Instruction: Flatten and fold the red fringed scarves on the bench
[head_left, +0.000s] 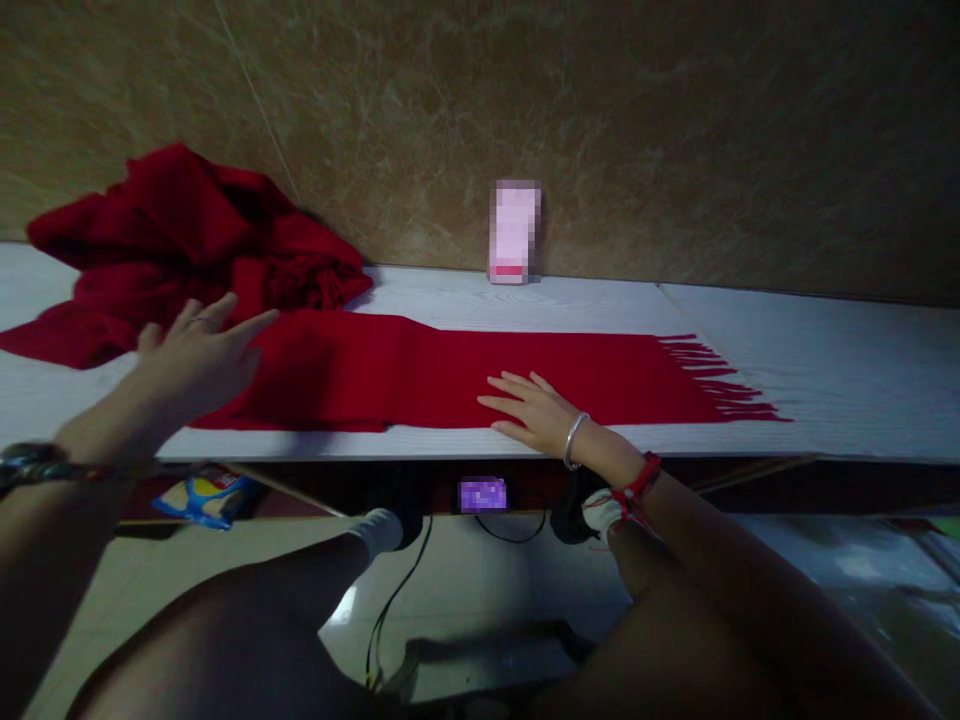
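right fingers (517,392) spread flat on long red fringed knit scarf (450,370); left fingers (225,325) spread, hovering; best smoothed outward, wrinkle-free.

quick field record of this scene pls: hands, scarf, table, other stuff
left hand: open, flat over the red scarf's bunched end
right hand: open, palm down on the flat stretch
red scarf: spread along the table, fringe at right, heaped at left
table: white, against a brown wall
pink box: upright by the wall, blurred
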